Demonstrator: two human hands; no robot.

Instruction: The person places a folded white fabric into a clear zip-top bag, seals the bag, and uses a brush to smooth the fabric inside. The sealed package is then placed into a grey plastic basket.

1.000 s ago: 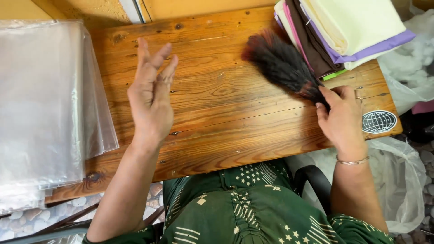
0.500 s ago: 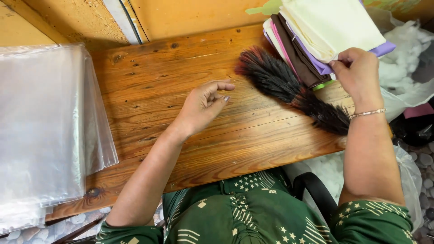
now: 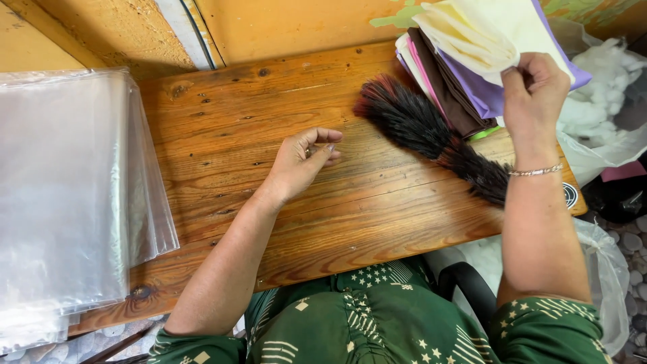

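Wooden tabletop (image 3: 323, 222): right hand (image 3: 532, 91) pinches cream fabric sheet (image 3: 485, 30) at far-right corner; left hand (image 3: 303, 162) rests loosely curled, empty, mid-table.

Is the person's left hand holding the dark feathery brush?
No, the left hand rests loosely curled on the bare wooden table, while the dark feathery brush lies apart, nearer the right arm.

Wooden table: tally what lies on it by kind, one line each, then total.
Stack of clear plastic bags, left end of the wooden table: 1
Dark feather duster: 1
Pile of coloured fabric sheets, which the right hand lifts at the top: 1
Left hand rests on bare wood, holding nothing.
Total: 3
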